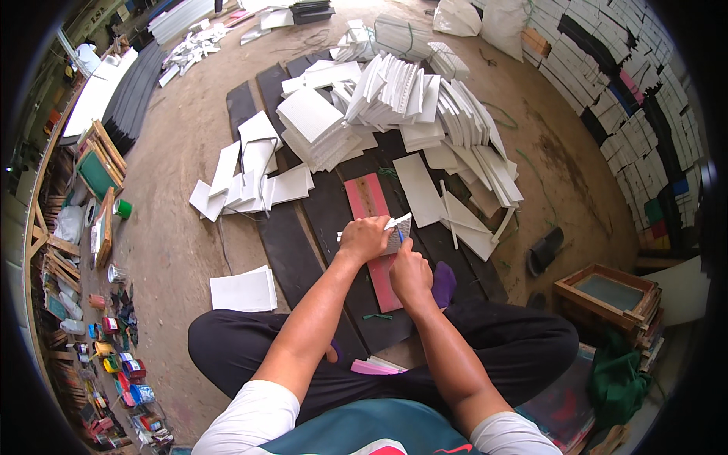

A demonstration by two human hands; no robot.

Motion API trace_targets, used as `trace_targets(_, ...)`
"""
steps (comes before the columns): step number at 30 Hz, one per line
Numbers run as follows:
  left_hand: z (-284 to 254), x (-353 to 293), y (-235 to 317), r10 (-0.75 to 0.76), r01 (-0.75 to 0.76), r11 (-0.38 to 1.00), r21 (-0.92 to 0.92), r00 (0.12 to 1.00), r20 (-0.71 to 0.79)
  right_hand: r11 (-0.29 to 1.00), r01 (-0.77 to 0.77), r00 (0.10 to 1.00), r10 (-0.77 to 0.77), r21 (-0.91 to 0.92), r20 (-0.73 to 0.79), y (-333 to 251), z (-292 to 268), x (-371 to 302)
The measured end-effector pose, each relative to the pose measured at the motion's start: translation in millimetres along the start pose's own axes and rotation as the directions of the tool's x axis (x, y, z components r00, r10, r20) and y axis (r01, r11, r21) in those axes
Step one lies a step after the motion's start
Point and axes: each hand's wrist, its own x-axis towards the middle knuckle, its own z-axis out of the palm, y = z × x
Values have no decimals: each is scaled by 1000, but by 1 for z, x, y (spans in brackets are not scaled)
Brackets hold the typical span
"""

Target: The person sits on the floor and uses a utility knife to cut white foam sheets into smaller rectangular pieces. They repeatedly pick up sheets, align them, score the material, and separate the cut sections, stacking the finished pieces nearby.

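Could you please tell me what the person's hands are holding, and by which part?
Both hands, left hand and right hand, grip a small white sheet piece by its lower part; its upper edge sticks out.

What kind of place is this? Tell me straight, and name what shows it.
Likely a small craft or screen-printing workshop with a dirt floor. Heaps of cut white sheets cover the ground, wooden framed screens sit at the right, and small paint pots line the left.

Even soft daylight, faint shadows, sharp centre, strong fisheye bend w/ black rim.
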Motion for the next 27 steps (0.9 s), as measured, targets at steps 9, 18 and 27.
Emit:
trace_targets(9,-2,2,5,-44,45,999,22,999,-20,997,-23,1000,22,67,19,4,0,-6)
trace_targets(18,-1,0,6,23,-23,999,36,1000,1,999,-9,1000,8,40,26,9,5,10)
trace_targets(27,-6,3,6,-40,40,999,19,999,8,998,-26,997,22,60,70,11,5,-2)
